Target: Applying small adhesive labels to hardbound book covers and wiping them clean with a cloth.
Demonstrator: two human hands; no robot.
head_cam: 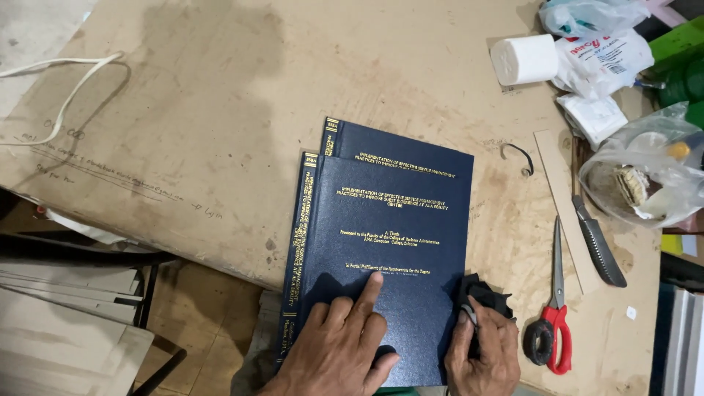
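Two dark blue hardbound books with gold lettering lie stacked on a brown board worktop [220, 110]. The top book [389, 249] sits slightly lower and left of the bottom book [400, 147]. My left hand [341, 345] rests flat on the top book's lower cover, index finger stretched out. My right hand [480, 352] grips a crumpled black cloth [485, 293] at the book's lower right edge.
Red-handled scissors [554, 315] and a dark-handled knife [598, 246] lie right of the books beside a thin wooden strip [557, 183]. A white tissue roll [524, 59] and plastic bags [638, 172] crowd the far right. A white cord [70, 88] lies far left.
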